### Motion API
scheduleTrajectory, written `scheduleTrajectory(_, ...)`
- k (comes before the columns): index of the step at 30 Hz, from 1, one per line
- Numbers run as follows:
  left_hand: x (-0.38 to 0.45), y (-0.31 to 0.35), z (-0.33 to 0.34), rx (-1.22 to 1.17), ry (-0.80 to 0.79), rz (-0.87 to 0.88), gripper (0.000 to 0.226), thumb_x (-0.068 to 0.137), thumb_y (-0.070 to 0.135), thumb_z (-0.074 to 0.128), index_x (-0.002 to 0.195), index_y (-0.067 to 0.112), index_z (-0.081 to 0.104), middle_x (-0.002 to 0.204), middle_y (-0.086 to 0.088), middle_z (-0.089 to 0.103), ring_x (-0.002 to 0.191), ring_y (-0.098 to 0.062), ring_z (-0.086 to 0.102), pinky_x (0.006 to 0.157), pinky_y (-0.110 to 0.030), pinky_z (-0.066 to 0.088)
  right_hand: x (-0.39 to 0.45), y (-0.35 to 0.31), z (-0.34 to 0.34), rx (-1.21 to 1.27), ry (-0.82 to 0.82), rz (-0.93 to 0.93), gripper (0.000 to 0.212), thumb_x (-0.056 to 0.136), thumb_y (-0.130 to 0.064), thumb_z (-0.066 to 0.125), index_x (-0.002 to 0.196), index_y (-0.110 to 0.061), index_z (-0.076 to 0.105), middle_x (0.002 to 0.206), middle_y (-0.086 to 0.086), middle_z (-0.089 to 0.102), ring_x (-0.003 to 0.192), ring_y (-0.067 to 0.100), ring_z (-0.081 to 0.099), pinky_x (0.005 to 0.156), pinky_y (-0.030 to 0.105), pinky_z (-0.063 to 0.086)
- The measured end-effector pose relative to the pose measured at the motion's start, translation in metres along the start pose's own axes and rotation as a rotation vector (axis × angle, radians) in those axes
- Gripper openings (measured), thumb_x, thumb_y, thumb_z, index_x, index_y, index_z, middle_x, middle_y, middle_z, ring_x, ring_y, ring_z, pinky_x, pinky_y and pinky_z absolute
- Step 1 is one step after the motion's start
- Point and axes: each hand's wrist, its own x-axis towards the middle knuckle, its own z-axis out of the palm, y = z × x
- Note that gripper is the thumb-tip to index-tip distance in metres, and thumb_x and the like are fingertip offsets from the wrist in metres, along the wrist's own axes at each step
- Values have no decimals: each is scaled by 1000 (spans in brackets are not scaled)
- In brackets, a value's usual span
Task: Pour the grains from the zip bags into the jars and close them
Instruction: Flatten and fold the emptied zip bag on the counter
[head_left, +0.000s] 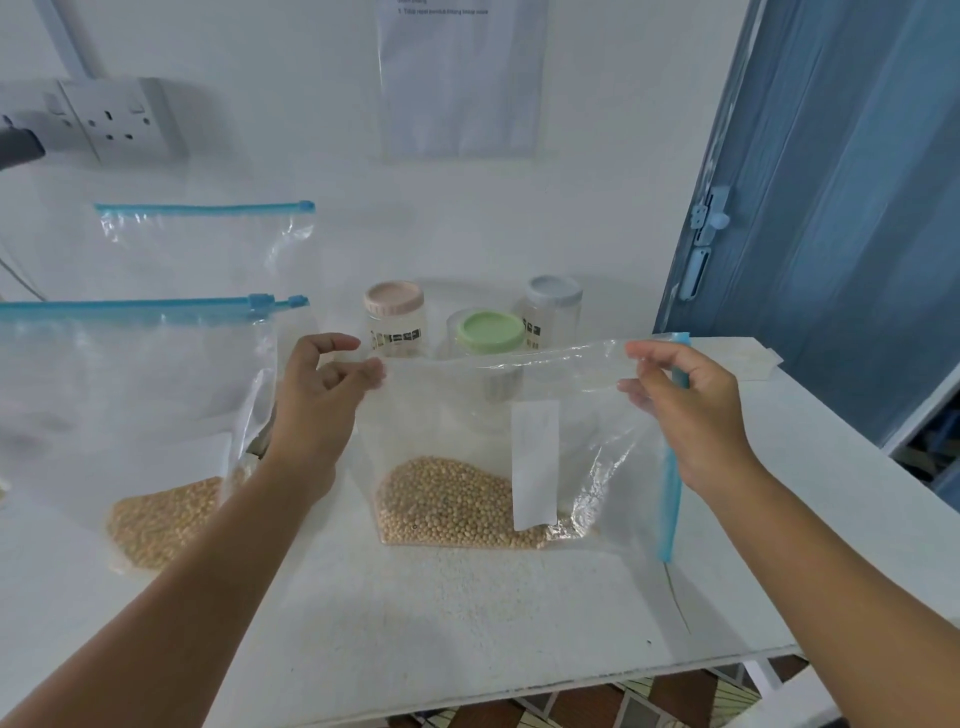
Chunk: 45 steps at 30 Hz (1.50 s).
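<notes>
From the head camera we see our left hand (324, 384) pinching the upper left corner of a clear zip bag (467, 415), and our right hand (675, 400) pinching its upper right corner, fingers curled on the plastic beside the blue zip strip (671, 493), which hangs down the bag's right side. The bag stands on the middle of the white table (519, 613), with tan grains (447, 504) heaped at its bottom and a white label (535, 467) on its front. Behind it, near the table's far edge, stand three closed jars: pink-lidded (393, 318), green-lidded (488, 332) and grey-lidded (554, 309). Toward the left edge, a second bag with grains (156, 415) stands, and a third bag (208, 244) behind it.
</notes>
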Motion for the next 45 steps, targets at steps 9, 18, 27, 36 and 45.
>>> scheduleTrajectory(9, -34, -24, -15, 155, -376, -52, 21, 86, 37, 73, 105, 35, 81, 131, 11, 68, 130, -4, 54, 109, -28, 36, -4, 2, -7, 68, -62, 11, 14, 101, -13, 68, 106, -19, 79, 111, -3, 76, 97, 24, 78, 100, 39, 59)
scheduleTrajectory(18, -17, -38, -13, -4, -159, -57, 31, 92, -10, 66, 100, 17, 79, 97, -4, 80, 97, -22, 71, 83, -19, 58, -12, -8, -7, 5, -137, 17, 17, 99, -10, 69, 108, -19, 79, 106, -2, 79, 90, 24, 78, 94, 37, 61)
scheduleTrajectory(27, -16, -51, -34, 3, -390, -171, 35, 78, 14, 76, 108, 31, 83, 131, 6, 72, 129, -7, 61, 109, -31, 44, -16, 1, -7, -40, -244, 15, 22, 94, -18, 77, 110, -33, 80, 102, -4, 79, 104, 24, 74, 101, 46, 57)
scheduleTrajectory(36, -14, -67, -31, -73, -293, -161, 34, 91, -6, 65, 110, 18, 80, 114, -14, 77, 112, -21, 72, 99, -28, 55, -20, 17, -21, -23, -378, 12, 40, 90, -16, 77, 122, -39, 76, 130, -10, 72, 116, 23, 72, 97, 36, 59)
scheduleTrajectory(45, -7, -68, -29, -133, -233, -164, 29, 82, 6, 73, 106, 18, 81, 105, -16, 78, 103, -29, 73, 95, -30, 58, -16, 12, -9, -23, -288, 34, 27, 104, -7, 59, 119, -22, 76, 112, 1, 79, 102, 24, 76, 102, 52, 56)
